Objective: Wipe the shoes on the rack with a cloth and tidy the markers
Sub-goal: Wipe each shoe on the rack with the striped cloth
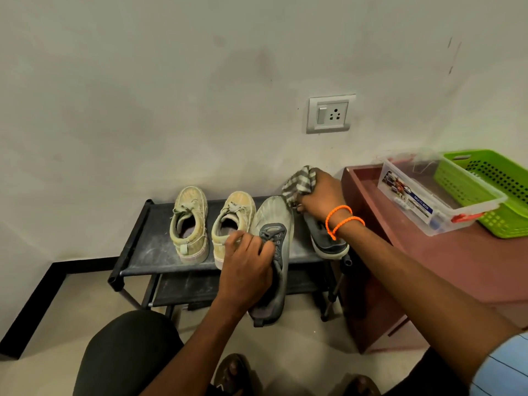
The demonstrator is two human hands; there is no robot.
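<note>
Rack: a low black shoe rack (pixel 143 252) stands against the wall, its dusty top shelf carrying the shoes.
Surface: a maroon surface (pixel 457 267) to the right bears a green basket (pixel 511 178) and a clear plastic box (pixel 445 192); the markers seem to lie inside the box, too blurred to count.
Grey shoes: one grey sneaker (pixel 274 247) is tilted half off the shelf; its mate (pixel 325 241) lies on the shelf's right end.
Beige shoes: a beige pair (pixel 190 224) sits side by side at the left, looking dusty.
Left hand: the left hand (pixel 247 267) is curled round the tilted sneaker.
Right hand: the right hand (pixel 323 195) clutches a striped cloth (pixel 297 181) above the mate's toe.
Progress: judging by this, wiping is under way on the grey pair; the beige pair and the markers likely remain.
</note>
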